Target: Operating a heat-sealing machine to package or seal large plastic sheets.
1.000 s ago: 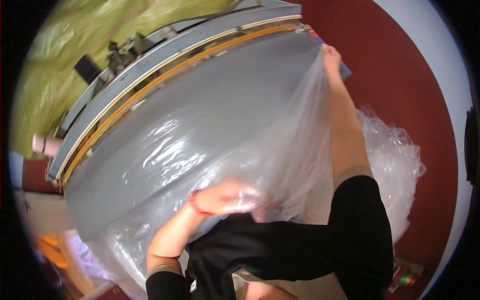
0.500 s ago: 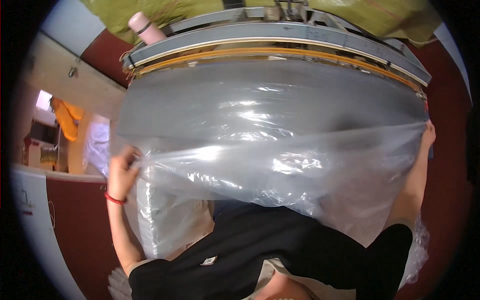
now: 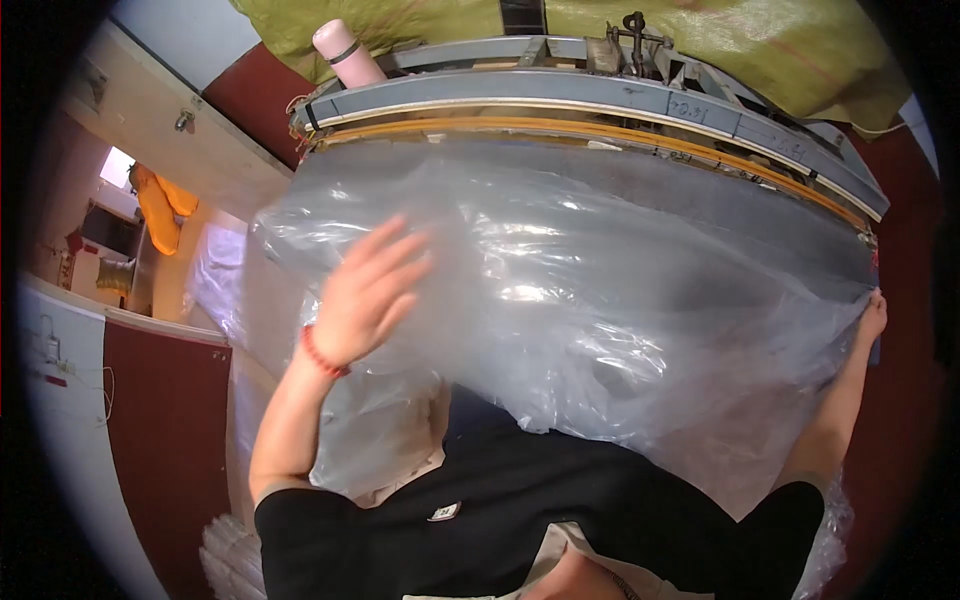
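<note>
A wide sheet of clear plastic film [image 3: 540, 260] drapes over the grey work surface [image 3: 700, 200] and hangs down toward my body. My left hand [image 3: 365, 285], a red bracelet at its wrist, is over the left part of the film with fingers spread and slightly blurred. Nothing shows in it; whether it touches the film I cannot tell. At the far right edge, my right hand [image 3: 873, 315] is closed on the film's edge, which is pulled taut into folds toward it.
Behind the surface runs a long grey metal frame [image 3: 600, 95] with an orange strip [image 3: 560, 125] along its front. A pink bottle [image 3: 348, 55] leans at its left end. Green-yellow woven sacking [image 3: 720, 40] lies beyond. An open door [image 3: 190, 110] stands on the left.
My left hand has let go of the film's left edge and moved right and up over it, fingers spreading. The film's left side now lies farther forward. My right hand keeps its hold.
</note>
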`<state>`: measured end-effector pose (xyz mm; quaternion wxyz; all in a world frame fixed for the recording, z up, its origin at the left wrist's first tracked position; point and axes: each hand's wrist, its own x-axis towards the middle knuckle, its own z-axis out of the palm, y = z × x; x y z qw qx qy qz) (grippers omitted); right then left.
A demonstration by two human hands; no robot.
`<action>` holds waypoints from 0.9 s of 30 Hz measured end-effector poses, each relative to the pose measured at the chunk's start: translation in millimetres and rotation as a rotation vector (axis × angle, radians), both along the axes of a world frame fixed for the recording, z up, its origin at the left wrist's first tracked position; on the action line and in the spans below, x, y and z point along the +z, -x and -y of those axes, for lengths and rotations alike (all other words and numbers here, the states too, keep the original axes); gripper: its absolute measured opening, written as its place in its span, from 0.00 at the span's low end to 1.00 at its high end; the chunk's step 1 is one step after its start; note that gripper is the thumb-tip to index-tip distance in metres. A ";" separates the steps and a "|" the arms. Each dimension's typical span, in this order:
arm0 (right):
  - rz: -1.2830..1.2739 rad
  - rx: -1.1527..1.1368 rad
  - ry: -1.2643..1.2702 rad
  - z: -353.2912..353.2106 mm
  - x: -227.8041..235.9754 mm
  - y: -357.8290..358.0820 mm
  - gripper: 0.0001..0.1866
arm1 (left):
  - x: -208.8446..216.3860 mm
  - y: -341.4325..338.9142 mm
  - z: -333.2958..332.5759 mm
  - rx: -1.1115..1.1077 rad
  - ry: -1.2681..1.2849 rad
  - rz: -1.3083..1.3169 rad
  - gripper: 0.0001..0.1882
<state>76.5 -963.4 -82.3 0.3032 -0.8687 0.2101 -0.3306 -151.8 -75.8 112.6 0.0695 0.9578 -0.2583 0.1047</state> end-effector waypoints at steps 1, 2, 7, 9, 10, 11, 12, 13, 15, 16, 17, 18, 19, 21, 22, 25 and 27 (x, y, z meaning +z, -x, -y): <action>-0.002 0.023 -0.008 -6.9 -1.5 -5.0 0.21 | -25.9 -5.7 -10.3 0.126 0.095 0.015 0.19; 0.007 0.037 -0.016 -17.6 -0.1 -8.3 0.21 | -64.4 -15.7 -29.1 0.252 0.193 0.035 0.18; 0.056 0.045 0.027 -26.6 3.7 -5.9 0.22 | -99.0 -30.2 -98.6 0.536 0.157 -0.008 0.18; 0.044 0.013 0.032 -32.5 3.5 -3.9 0.23 | -73.1 -32.8 -82.5 0.773 0.157 -0.183 0.16; 0.032 -0.021 0.040 -38.9 3.8 -3.3 0.23 | -68.9 -39.0 -69.7 0.777 0.154 -0.185 0.16; 0.032 -0.021 0.044 -35.8 5.7 -2.9 0.23 | -67.6 -46.3 -59.5 0.769 0.013 -0.134 0.12; 0.010 -0.005 -0.028 -19.5 6.2 -1.1 0.24 | -69.4 -54.0 -52.1 0.752 -0.124 -0.083 0.09; -0.013 0.020 -0.102 -10.6 5.6 -3.0 0.25 | -80.9 -58.0 -50.6 0.504 0.055 0.105 0.10; -0.001 0.004 -0.078 -21.1 3.7 -5.9 0.25 | -98.0 -68.6 -42.9 0.292 0.126 0.140 0.14; 0.016 -0.025 -0.053 -22.8 3.4 -2.5 0.25 | -99.2 -72.6 -38.6 0.224 0.126 0.156 0.15; 0.015 -0.027 -0.050 -26.1 5.0 -0.6 0.25 | -99.9 -75.9 -39.5 0.221 0.129 0.154 0.15; 0.056 -0.002 -0.105 -28.7 7.1 2.2 0.24 | -99.8 -78.9 -39.8 0.222 0.107 0.152 0.15; 0.098 0.022 -0.160 -31.7 9.7 6.7 0.23 | -99.6 -82.8 -40.0 0.222 0.085 0.152 0.16; 0.098 0.104 -0.390 -53.3 26.5 18.1 0.22 | -101.6 -85.5 -44.6 0.262 0.120 0.129 0.15; 0.099 0.183 -0.619 -57.8 37.4 23.2 0.21 | -103.9 -87.7 -47.9 0.298 0.157 0.109 0.14; 0.184 0.230 -0.671 -44.2 74.9 51.2 0.21 | -108.2 -106.5 -52.4 0.352 0.265 0.152 0.12; 0.236 0.239 -0.710 -34.8 91.4 74.8 0.22 | -111.1 -116.0 -47.9 0.427 0.352 0.235 0.11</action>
